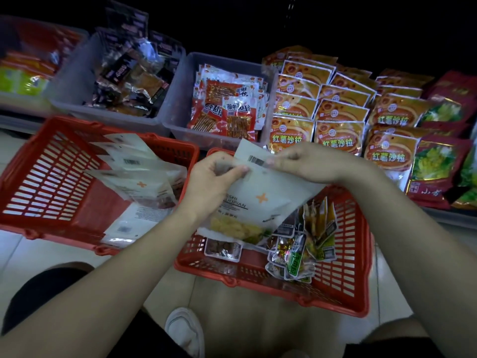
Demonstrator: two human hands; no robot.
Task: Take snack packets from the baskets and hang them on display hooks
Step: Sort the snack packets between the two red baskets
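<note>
The pale tiled floor carries two red slatted baskets side by side. The left basket holds a leaning stack of white packets with orange crosses. The right basket holds a loose heap of small mixed snack packets in its right half.

Beyond the baskets stand two grey bins. One bin is filled with dark packets, and the other bin, just beside it, has red-and-white packets. To the right of the bins lie overlapping rows of orange packets, and further right are red packets with green pictures.

The white snack packet is held in the air above the right basket, tilted. Its barcode end points up and away, and its clear window of yellowish pieces is at the lower end.

The left hand has its grip closed on the packet's upper left edge, with the thumb across the front and the fingers curled behind. The right hand has its grip pinching the top edge, just beside the barcode.

A white shoe shows at the bottom, between the forearms.
</note>
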